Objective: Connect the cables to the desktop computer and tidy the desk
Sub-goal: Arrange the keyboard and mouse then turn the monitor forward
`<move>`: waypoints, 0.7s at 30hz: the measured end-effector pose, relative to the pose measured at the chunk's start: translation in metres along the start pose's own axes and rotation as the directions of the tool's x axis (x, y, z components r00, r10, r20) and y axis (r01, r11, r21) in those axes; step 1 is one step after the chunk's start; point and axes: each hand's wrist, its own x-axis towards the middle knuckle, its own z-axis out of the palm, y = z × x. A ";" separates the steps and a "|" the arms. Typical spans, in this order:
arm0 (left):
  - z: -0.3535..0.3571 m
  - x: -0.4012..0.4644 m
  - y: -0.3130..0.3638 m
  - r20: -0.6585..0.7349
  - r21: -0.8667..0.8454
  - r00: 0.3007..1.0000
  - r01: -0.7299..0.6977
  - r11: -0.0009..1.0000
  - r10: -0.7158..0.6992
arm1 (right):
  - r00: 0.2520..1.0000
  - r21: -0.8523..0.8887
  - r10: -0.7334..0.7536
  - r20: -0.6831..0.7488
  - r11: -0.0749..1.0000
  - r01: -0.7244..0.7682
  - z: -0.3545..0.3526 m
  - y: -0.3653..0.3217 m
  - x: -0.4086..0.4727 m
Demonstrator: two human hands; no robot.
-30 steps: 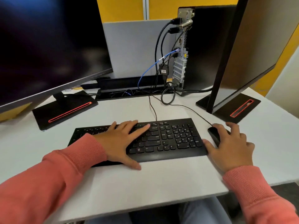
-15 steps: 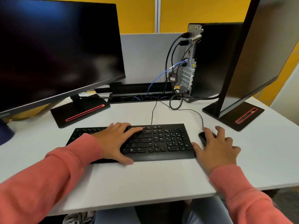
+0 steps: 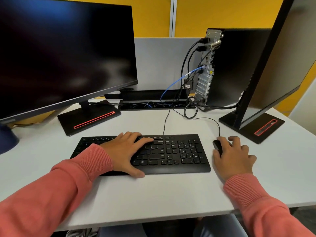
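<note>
A black keyboard [image 3: 172, 153] lies flat on the white desk [image 3: 162, 194]. My left hand [image 3: 126, 151] rests on its left half, fingers straight, thumb at the front edge. My right hand [image 3: 232, 156] covers a black mouse [image 3: 217, 145] to the keyboard's right, with its fingers curled over it. The black desktop computer [image 3: 236, 69] stands upright at the back, rear panel facing left. Several black cables [image 3: 186, 65] and a blue cable [image 3: 177, 81] are plugged into it. Thin keyboard and mouse cords run back toward it.
A large dark monitor [image 3: 65, 52] on a black base [image 3: 89, 118] fills the left. A second monitor [image 3: 280, 57] stands edge-on at the right. A black cable tray [image 3: 153, 98] lies along the grey partition. A dark blue object [image 3: 6, 139] sits at the far left.
The view has tilted up and shifted left, showing more of the left monitor. Both hands stay on the keyboard and the mouse.
</note>
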 end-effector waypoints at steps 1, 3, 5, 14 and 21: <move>0.000 0.000 0.000 -0.001 0.002 1.000 0.000 1.000 0.000 | 1.000 0.005 0.004 0.003 1.000 -0.004 0.000 0.000 0.000; 0.001 -0.001 0.001 0.000 0.002 1.000 0.001 1.000 -0.001 | 1.000 0.012 0.009 0.001 1.000 -0.009 0.000 0.000 0.001; 0.002 -0.001 0.002 -0.003 -0.001 1.000 0.004 1.000 -0.004 | 1.000 0.017 0.016 0.003 1.000 -0.016 0.000 0.002 0.003; 0.005 0.001 0.008 -0.024 -0.015 1.000 0.012 1.000 -0.013 | 0.999 0.051 0.029 0.024 0.998 -0.031 -0.001 0.013 0.013; 0.003 0.002 0.017 -0.035 -0.020 0.999 0.009 1.000 -0.010 | 0.998 0.050 0.028 0.051 0.998 -0.030 -0.006 0.016 0.011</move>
